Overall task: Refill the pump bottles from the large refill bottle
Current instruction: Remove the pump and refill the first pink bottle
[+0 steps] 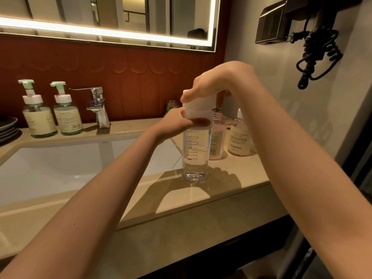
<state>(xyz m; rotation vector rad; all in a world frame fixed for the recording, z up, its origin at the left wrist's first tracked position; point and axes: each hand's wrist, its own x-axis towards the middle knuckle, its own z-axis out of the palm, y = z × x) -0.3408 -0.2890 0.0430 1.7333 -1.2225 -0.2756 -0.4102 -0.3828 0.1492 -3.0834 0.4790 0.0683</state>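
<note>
Tall clear plastic refill bottle (194, 154): upright on the beige stone counter (231, 188), right of the white basin (60, 168); contents clear, level not readable. My left hand (175, 119) is clenched round its shoulder. My right hand (211, 85) grasps its white cap (198, 102) from above, fingers curled over it.

Just behind, a pink-filled bottle (218, 133) stands with its threaded neck bare. Beside that is a cream-labelled bottle (239, 139); its top is hidden by my arm.

Far left, by the chrome tap (98, 105), stand two green-pump bottles (39, 117) (67, 117), pumps fitted, holding pale green liquid.
</note>
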